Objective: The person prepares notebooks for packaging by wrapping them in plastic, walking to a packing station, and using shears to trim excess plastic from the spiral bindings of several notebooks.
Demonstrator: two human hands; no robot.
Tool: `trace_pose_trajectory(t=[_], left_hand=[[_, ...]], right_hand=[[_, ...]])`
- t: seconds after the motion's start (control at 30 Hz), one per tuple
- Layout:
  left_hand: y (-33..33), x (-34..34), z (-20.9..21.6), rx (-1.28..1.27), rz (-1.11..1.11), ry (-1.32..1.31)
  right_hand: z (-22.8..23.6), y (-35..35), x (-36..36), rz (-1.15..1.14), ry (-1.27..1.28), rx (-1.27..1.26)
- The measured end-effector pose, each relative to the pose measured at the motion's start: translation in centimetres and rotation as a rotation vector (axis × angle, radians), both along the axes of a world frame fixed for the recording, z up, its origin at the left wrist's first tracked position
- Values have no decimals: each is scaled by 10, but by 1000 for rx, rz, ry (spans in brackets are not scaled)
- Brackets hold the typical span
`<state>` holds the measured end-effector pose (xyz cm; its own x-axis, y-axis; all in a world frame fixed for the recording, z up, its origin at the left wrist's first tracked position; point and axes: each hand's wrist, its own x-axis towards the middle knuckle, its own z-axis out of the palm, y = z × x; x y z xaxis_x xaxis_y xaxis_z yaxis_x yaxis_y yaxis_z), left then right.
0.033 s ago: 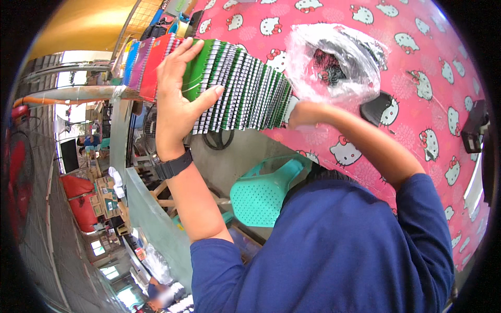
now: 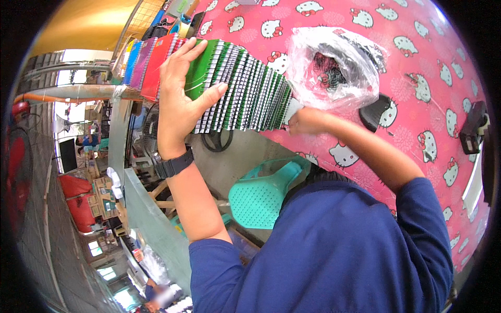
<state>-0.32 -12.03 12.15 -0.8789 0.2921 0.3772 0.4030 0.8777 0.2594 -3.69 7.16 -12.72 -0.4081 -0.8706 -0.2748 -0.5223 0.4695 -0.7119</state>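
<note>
A long leaning row of spiral-bound notebooks (image 2: 245,88) runs along the table's left edge, the green ones with their coil bindings turned toward me. My left hand (image 2: 180,96), a black watch (image 2: 175,163) on its wrist, lies spread over the front green cover (image 2: 201,70), thumb resting by the coils. At the right end of the row is my right hand (image 2: 308,121), its fingers curled beside a small whitish piece (image 2: 293,110). What that piece is, I cannot tell. Just beyond this hand lies a crumpled clear plastic bag (image 2: 336,68) with dark, reddish contents.
Red (image 2: 156,65), purple and blue notebooks continue the row leftward. The table has a pink cat-print cover (image 2: 407,94). A black oval object (image 2: 373,113) lies right of the bag, and a black device (image 2: 474,128) at the far right. Below stands a turquoise plastic chair (image 2: 258,203).
My right hand has shifted slightly at the row's end, and more of the whitish piece shows beside its fingers. The left hand stays on the green cover.
</note>
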Motion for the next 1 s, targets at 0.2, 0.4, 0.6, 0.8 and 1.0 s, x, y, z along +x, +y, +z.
trace_pose_trajectory(t=[0.2,0.4,0.6,0.8,1.0], left_hand=[[-18,14,-1,565,-75,699],[-21,70,-92,1086,407,748],[0,110,-255,1606,725,5],[16,81,-266,1690,457,-179],[-14,75,-281,1467,437,-183]], right_hand=[[24,79,63,-465,493,-117],[21,118,65,-577,645,52],[65,53,63,-567,-202,-384],[-20,14,-7,-912,21,-585],[-23,-10,-49,-739,-286,-652]])
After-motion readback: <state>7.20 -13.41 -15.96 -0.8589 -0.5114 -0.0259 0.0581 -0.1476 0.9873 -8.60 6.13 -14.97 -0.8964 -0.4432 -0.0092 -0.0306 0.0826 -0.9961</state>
